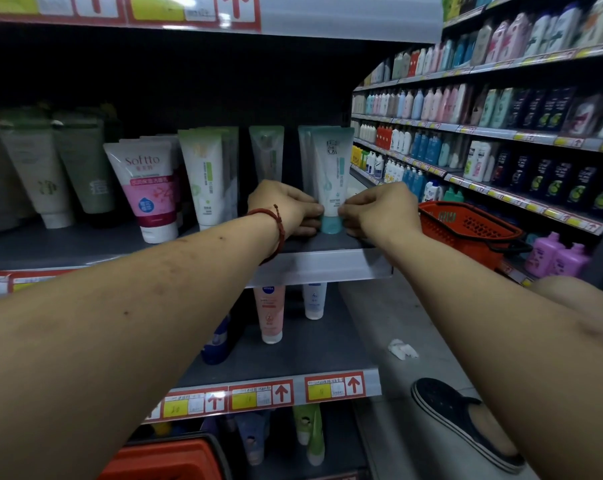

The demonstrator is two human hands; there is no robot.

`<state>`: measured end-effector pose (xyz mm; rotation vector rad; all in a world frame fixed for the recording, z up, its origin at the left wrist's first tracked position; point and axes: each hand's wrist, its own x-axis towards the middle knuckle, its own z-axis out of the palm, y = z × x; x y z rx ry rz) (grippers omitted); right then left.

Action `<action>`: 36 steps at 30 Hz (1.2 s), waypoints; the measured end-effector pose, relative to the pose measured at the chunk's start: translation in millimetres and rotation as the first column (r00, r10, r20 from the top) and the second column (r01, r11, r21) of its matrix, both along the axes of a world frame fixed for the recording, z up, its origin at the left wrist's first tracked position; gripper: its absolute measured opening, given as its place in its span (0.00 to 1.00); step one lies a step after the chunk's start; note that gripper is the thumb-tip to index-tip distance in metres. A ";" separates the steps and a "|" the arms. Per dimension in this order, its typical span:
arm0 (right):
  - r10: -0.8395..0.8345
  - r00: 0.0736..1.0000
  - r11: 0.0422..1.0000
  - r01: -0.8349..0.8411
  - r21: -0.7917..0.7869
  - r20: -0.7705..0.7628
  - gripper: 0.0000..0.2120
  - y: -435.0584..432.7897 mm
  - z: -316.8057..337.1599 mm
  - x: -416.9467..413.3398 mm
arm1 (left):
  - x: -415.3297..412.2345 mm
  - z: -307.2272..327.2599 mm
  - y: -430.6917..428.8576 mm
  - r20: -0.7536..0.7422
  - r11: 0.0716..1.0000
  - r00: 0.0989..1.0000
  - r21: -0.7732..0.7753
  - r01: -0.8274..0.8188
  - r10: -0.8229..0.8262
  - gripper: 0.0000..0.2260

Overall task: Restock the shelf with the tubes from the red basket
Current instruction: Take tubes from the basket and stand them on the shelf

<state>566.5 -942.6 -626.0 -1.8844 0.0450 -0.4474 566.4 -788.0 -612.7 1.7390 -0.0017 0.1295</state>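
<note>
The left hand (286,211) and right hand (379,214) are both pinching the teal-capped tube (332,174) low down, steadying it cap-down at the right end of the shelf (321,268). Placing is finishing, I judge; next, letting go gently and reaching right to the red basket (466,226).

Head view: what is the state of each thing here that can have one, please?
teal tube, standing on its cap at the right end of the shelf, held by both hands.
left hand, grips the teal tube near its cap.
right hand, pinches the teal tube near its cap.
Softto tube, standing on its cap, untouched.
right red basket, contents hidden.
lower red basket, cut off by the frame.
</note>
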 end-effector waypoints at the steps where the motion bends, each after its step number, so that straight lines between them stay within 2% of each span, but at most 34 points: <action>1: -0.002 1.000 1.000 0.002 -0.002 0.003 0.05 0.2 0.2 1.0 | 0.9 0.4 -0.1 -0.002 1.000 1.000 0.003 0.001 -0.001 0.08; 6: -0.005 1.000 0.999 0.006 -0.048 0.008 0.07 -1.8 -1.2 4.5 | 1.9 -0.8 0.7 0.015 0.999 1.000 0.034 -0.007 0.007 0.08; 9: -0.019 0.999 0.994 0.024 -0.106 0.047 0.04 -2.0 0.8 -5.7 | -3.5 -3.2 6.0 0.075 0.995 0.997 0.098 -0.035 0.028 0.10; 12: -0.033 0.992 0.959 0.067 -0.274 0.125 0.17 0.9 8.7 -34.3 | -22.7 -1.8 15.8 0.208 0.971 0.977 0.220 -0.097 0.050 0.13; 15: -0.007 0.983 0.933 0.072 -0.352 0.183 0.20 9.4 16.4 -72.0 | -61.5 2.5 32.1 0.322 0.918 0.945 0.359 -0.169 0.048 0.16; 18: 0.045 0.982 0.907 0.036 -0.419 0.182 0.22 22.0 18.5 -109.9 | -106.0 3.9 57.5 0.368 0.856 0.929 0.471 -0.212 0.028 0.18; 21: 0.117 0.981 0.873 -0.026 -0.487 0.157 0.25 40.4 14.4 -152.0 | -153.4 -2.1 92.9 0.367 0.764 0.930 0.607 -0.218 -0.027 0.20; 24: 0.178 0.978 0.831 -0.090 -0.549 0.109 0.27 68.0 2.6 -193.3 | -200.1 -17.7 132.4 0.321 0.717 0.947 0.665 -0.210 -0.020 0.21; 30: 0.285 0.958 0.796 -0.231 -0.559 0.009 0.29 136.0 -39.1 -245.5 | -268.5 -56.0 201.5 0.239 0.712 0.970 0.675 -0.195 0.039 0.23; 36: 0.365 0.925 0.778 -0.365 -0.511 -0.105 0.31 201.0 -76.9 -248.2 | -279.4 -95.0 260.4 0.155 0.722 0.976 0.656 -0.220 0.156 0.23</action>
